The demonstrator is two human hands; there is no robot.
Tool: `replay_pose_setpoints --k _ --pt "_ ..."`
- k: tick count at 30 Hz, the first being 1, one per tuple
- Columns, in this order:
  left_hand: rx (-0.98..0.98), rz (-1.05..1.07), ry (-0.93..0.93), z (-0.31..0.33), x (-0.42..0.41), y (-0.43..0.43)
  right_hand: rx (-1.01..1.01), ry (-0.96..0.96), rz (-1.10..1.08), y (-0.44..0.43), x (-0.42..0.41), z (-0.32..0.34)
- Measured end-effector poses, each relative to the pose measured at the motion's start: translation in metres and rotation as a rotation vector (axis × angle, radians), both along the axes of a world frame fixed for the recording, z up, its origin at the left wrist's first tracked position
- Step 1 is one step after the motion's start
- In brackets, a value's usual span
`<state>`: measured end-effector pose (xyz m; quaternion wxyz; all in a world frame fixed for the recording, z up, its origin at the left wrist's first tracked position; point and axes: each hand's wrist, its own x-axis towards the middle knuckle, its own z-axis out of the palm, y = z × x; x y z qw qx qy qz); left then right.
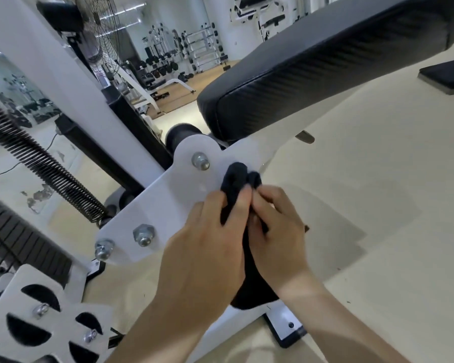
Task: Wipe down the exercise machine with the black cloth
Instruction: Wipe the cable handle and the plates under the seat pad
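Wiping at the white plate [168, 200] of the exercise machine [63, 82], with the black cloth [237, 179] bunched and pressed to the metal just right of the upper bolt [200, 161]. Gripping that cloth with both hands: with the left hand [207, 247] curled over its near side, and with the right hand [275, 231] pinching the folds from the other side, close against the left. Trailing the rest of the cloth down between the wrists, over the lower bar of the frame. Judging from this spot alone, somewhere in the middle of the job: working one small patch of the plate, with no telling which parts are already clean and no streaks or damp marks on show. Probably left to cover: the two lower bolts [143, 235], the padded seat [312, 74] above, the coil spring [42, 163] to the left, and the slotted plate [68, 305] at the bottom corner.
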<state>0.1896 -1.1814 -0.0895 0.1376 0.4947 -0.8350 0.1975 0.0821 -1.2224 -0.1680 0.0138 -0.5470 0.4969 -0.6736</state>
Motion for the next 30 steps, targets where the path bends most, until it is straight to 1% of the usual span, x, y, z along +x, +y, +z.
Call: replay_pose_setpoints --k 3,6,7,10,12,14,16,17,19,20,21,24,28,30 --pt "0.079 0.008 -0.006 -0.025 0.011 0.006 0.058 -0.080 0.086 0.003 -0.007 -0.010" --pt "0.132 -0.011 0.099 -0.035 0.014 0.008 0.190 -0.021 0.135 0.011 -0.018 -0.006" --pt "0.132 -0.027 0.135 -0.033 0.013 0.009 0.217 -0.041 0.157 0.015 -0.020 -0.002" --pt "0.112 -0.063 0.147 -0.026 0.011 0.010 0.204 -0.216 0.272 0.026 -0.014 0.009" --pt "0.135 -0.072 0.128 -0.026 0.017 0.007 0.187 -0.286 0.328 0.027 -0.003 0.010" --pt "0.187 -0.078 0.124 -0.030 0.027 0.006 0.182 -0.318 0.308 0.029 0.003 0.000" --pt "0.218 -0.087 0.111 -0.031 0.034 0.008 0.235 -0.355 0.299 0.030 0.004 -0.012" --pt "0.229 -0.087 0.091 -0.032 0.036 0.010 0.285 -0.345 0.295 0.031 0.004 -0.020" --pt "0.234 -0.078 0.027 -0.032 0.039 0.015 0.343 -0.215 0.230 0.036 0.013 -0.033" --pt "0.233 -0.078 -0.011 -0.031 0.041 0.019 0.306 -0.167 0.169 0.041 0.019 -0.038" --pt "0.240 -0.084 -0.034 -0.029 0.043 0.022 0.230 -0.158 0.124 0.044 0.024 -0.038" --pt "0.198 -0.115 -0.014 -0.019 0.056 0.032 0.053 -0.138 0.084 0.045 0.035 -0.019" --pt "0.087 -0.088 -0.061 -0.005 0.077 0.032 0.048 0.142 -0.023 0.027 0.047 -0.005" --pt "0.087 -0.062 -0.050 -0.006 0.088 0.030 0.033 0.241 -0.036 0.024 0.062 -0.005"
